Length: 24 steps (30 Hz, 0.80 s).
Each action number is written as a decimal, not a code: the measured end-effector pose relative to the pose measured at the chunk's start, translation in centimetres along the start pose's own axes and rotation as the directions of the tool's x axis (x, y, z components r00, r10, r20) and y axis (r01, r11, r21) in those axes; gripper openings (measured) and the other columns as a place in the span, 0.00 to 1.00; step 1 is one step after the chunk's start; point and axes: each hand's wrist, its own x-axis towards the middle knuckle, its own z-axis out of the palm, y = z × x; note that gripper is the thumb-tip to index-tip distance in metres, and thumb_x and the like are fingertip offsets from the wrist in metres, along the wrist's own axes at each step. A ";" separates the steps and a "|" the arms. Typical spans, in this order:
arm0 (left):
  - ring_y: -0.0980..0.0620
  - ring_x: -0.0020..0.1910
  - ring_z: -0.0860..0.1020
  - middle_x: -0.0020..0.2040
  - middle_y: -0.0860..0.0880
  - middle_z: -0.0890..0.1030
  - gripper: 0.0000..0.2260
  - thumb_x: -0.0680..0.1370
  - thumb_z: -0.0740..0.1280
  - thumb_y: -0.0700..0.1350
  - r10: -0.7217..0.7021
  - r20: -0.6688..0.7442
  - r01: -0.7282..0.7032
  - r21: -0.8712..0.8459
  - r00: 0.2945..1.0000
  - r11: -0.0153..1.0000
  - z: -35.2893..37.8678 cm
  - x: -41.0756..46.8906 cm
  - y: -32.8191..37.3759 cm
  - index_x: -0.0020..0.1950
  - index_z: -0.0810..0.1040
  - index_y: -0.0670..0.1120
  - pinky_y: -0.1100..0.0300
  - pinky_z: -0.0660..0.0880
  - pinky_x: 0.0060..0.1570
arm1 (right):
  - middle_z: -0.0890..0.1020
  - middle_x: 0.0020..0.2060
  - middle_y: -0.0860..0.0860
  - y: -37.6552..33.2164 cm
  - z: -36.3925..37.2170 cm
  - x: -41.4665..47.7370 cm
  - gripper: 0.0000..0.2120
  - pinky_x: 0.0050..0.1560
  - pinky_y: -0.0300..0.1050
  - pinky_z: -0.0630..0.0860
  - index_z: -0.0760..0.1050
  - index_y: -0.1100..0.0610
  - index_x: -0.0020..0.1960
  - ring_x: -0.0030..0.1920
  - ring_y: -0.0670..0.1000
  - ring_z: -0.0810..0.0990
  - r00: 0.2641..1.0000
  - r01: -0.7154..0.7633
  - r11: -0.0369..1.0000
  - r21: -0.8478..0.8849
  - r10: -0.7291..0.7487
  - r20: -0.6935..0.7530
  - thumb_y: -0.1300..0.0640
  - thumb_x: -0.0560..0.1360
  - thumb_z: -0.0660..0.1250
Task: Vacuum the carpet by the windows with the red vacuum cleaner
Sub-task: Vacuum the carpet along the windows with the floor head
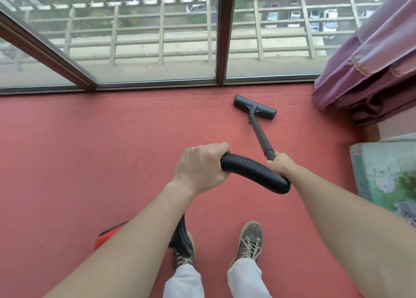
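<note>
Nearest the camera, well back from the flat black floor head (255, 107), a pair of tan lace-up shoes (248, 241) under white trouser legs (184, 282) stood on the plain red carpet (112, 140). To the right of the floor head and nearer the person, a pale green flower-printed block (382, 180) edged into view; what it was could not be told. Further on, a bunched mauve curtain (371, 56) hung to the right of the floor head, its folds near the head but apart from it. Just beyond the floor head ran the dark brown window frame (222, 38), bounding the carpet there. Past the glass stood a grey concrete railing (162, 38), and beyond it parked cars (328, 20).

The red vacuum cleaner's body (108, 237), a rounded bright red shell, sat well behind and left of the floor head, mostly hidden by the left forearm. Its ribbed black hose (254, 174) rose past the left shoe and arched between the hands. The left hand (200, 164) curled its fingers over the hose's bend. The right hand (280, 164) gripped the near end of the dark grey wand (261, 135), where the hose joined it. The wand slanted down to the floor head, which lay flat on the carpet, slightly skewed to the frame, near it yet apart.
</note>
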 end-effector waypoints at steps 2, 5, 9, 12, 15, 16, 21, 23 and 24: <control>0.43 0.30 0.76 0.31 0.52 0.77 0.06 0.68 0.68 0.49 -0.018 0.005 0.018 -0.030 1.000 0.999 -0.3 -0.8 -1.0 0.39 0.73 0.49 0.56 0.70 0.28 | 0.80 0.53 0.57 0.0 1.2 -2.1 0.15 0.53 0.47 0.74 0.71 0.56 0.63 0.54 0.60 0.79 0.996 0.052 0.998 0.033 -0.054 0.065 0.53 0.78 0.61; 0.43 0.31 0.77 0.31 0.52 0.77 0.07 0.66 0.67 0.50 0.009 0.069 -0.007 -0.029 0.998 1.000 -1.1 -2.5 -2.9 0.39 0.73 0.50 0.58 0.67 0.30 | 0.82 0.49 0.55 0.5 4.2 -6.4 0.14 0.51 0.46 0.75 0.71 0.52 0.62 0.49 0.57 0.80 0.965 0.158 0.986 0.047 -0.165 0.203 0.54 0.77 0.62; 0.45 0.31 0.78 0.32 0.53 0.78 0.10 0.67 0.61 0.55 0.071 0.151 -0.076 0.028 0.986 0.997 -3.0 -5.1 -5.5 0.39 0.74 0.50 0.58 0.70 0.27 | 0.81 0.49 0.53 -1.2 9.2 -12.0 0.14 0.50 0.44 0.73 0.69 0.53 0.64 0.49 0.56 0.79 0.925 0.215 0.974 0.071 -0.227 0.304 0.55 0.79 0.61; 0.46 0.30 0.78 0.33 0.53 0.77 0.09 0.67 0.61 0.54 0.007 0.104 -0.014 0.063 0.995 0.998 -4.7 -7.2 -7.8 0.39 0.74 0.50 0.60 0.68 0.27 | 0.79 0.54 0.55 -5.1 10.6 -13.5 0.15 0.49 0.42 0.68 0.68 0.52 0.67 0.50 0.54 0.75 0.902 0.283 0.957 0.059 -0.287 0.324 0.55 0.81 0.58; 0.45 0.31 0.79 0.34 0.53 0.78 0.08 0.67 0.62 0.53 -0.094 0.008 0.093 0.083 0.995 0.992 -6.9 -9.6 -10.2 0.39 0.75 0.50 0.59 0.71 0.27 | 0.77 0.63 0.60 -10.4 11.6 -14.9 0.08 0.58 0.45 0.70 0.67 0.48 0.61 0.53 0.51 0.71 0.855 0.363 0.928 0.078 -0.365 0.368 0.57 0.83 0.58; 0.45 0.32 0.79 0.34 0.53 0.79 0.08 0.67 0.63 0.52 -0.131 -0.021 0.132 0.086 0.991 0.987 -7.6 -10.5 -11.0 0.40 0.76 0.49 0.58 0.73 0.27 | 0.77 0.62 0.59 -12.0 12.3 -15.3 0.06 0.61 0.47 0.70 0.66 0.47 0.56 0.54 0.51 0.71 0.838 0.399 0.915 0.064 -0.392 0.379 0.57 0.82 0.59; 0.46 0.34 0.80 0.35 0.52 0.79 0.06 0.65 0.69 0.49 -0.264 -0.093 0.273 0.114 0.960 0.955 -10.7 -16.4 -14.8 0.40 0.76 0.49 0.59 0.71 0.28 | 0.78 0.59 0.59 -17.4 17.0 -17.1 0.04 0.54 0.44 0.70 0.72 0.50 0.54 0.55 0.56 0.75 0.819 0.446 0.889 -0.101 -0.360 0.446 0.55 0.81 0.60; 0.47 0.35 0.79 0.35 0.52 0.78 0.06 0.67 0.66 0.49 -0.274 -0.110 0.286 0.108 0.955 0.952 -11.1 -18.6 -15.4 0.40 0.76 0.50 0.59 0.69 0.28 | 0.79 0.60 0.59 -17.7 18.3 -16.8 0.14 0.50 0.42 0.68 0.71 0.51 0.66 0.56 0.58 0.78 0.842 0.440 0.881 -0.172 -0.338 0.420 0.52 0.81 0.60; 0.48 0.35 0.79 0.35 0.52 0.78 0.06 0.67 0.64 0.50 -0.273 -0.111 0.284 0.103 0.956 0.953 -11.2 -19.4 -15.4 0.40 0.76 0.50 0.59 0.70 0.28 | 0.80 0.58 0.58 -17.6 18.3 -16.7 0.17 0.49 0.42 0.69 0.70 0.50 0.68 0.53 0.58 0.78 0.855 0.436 0.878 -0.197 -0.337 0.393 0.51 0.80 0.60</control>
